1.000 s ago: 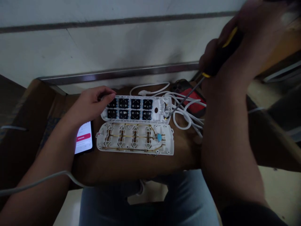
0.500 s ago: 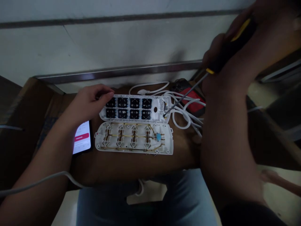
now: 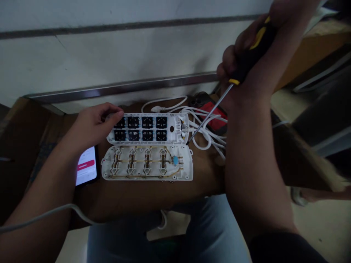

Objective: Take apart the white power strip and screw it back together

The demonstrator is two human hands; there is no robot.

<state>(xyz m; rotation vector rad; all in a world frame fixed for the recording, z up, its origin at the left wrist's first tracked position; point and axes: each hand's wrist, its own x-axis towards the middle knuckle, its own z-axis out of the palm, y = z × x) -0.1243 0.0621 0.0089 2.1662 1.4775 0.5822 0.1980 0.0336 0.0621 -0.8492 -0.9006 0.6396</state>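
Note:
An opened white power strip lies in two halves. Its upper half (image 3: 172, 137) carries black socket blocks in two rows; the lower half (image 3: 142, 177) shows brass strips and a blue disc-shaped part. At the far left end, my left hand (image 3: 102, 118) pinches the rim of the upper half between thumb and fingers. My right hand (image 3: 253, 62), raised at the upper right, is wrapped round the black-and-yellow handle of a screwdriver (image 3: 212, 111). The screwdriver's shaft slants down left, its tip by the lower right corner of the upper half. Whether the tip touches it I cannot tell.
White cable (image 3: 201, 144) lies coiled right of the strip, over a red-and-black object (image 3: 216, 124). A lit phone (image 3: 87, 166) is beside my left forearm. The brown surface (image 3: 153, 197) backs onto a pale wall (image 3: 131, 58). Another white cord (image 3: 55, 210) crosses my left forearm.
The screwdriver tip has moved from the wire terminals inside the upper half to its lower right corner. My left hand keeps its hold. The whole view has shifted slightly.

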